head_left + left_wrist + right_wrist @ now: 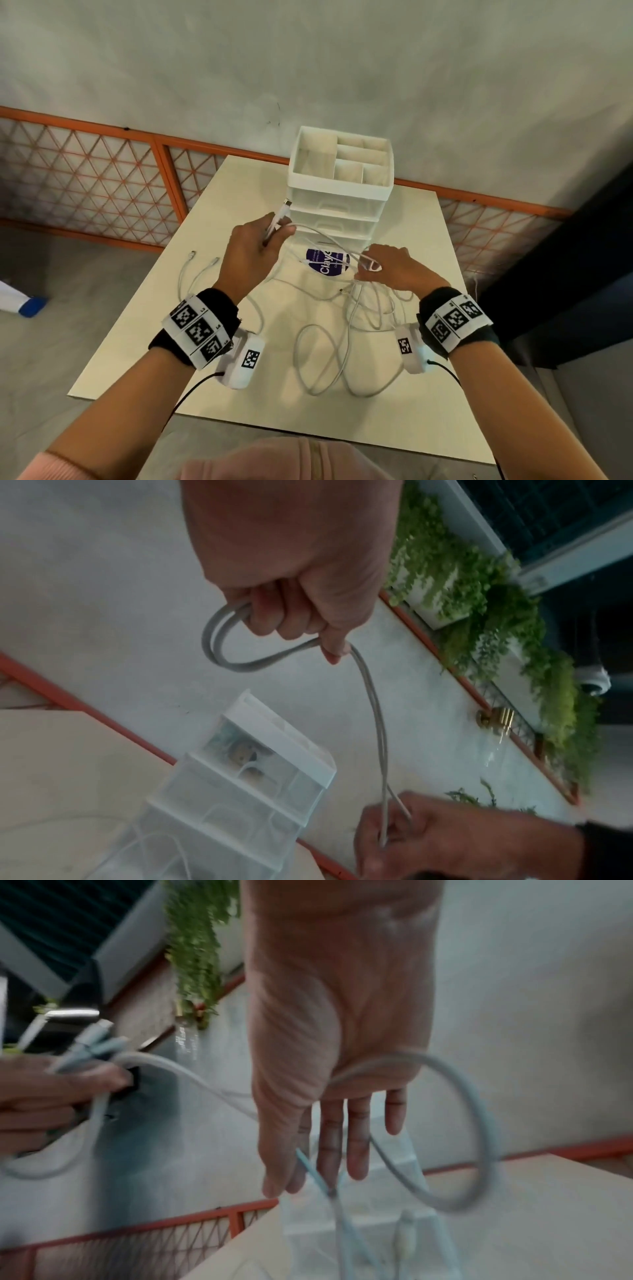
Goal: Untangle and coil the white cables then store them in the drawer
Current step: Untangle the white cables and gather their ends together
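Several white cables point(346, 342) lie tangled on the cream table point(164, 329), in front of a white drawer unit point(339, 202) whose drawers are closed. My left hand point(274, 236) is raised before the unit and grips cable strands with their connectors point(284, 209) sticking up; the left wrist view shows a small loop point(219, 645) hanging from that fist. Two strands run from it to my right hand point(366, 270), which pinches them just above the tangle. In the right wrist view a loop of cable point(479, 1123) hangs round that hand's palm.
Two loose cable ends point(203, 258) lie on the table's left side. A purple round sticker point(325, 265) is on the table by the unit. The unit's top is an open divided tray point(342, 154). An orange lattice railing point(102, 178) runs behind; a blue-and-white object point(24, 303) lies on the floor left.
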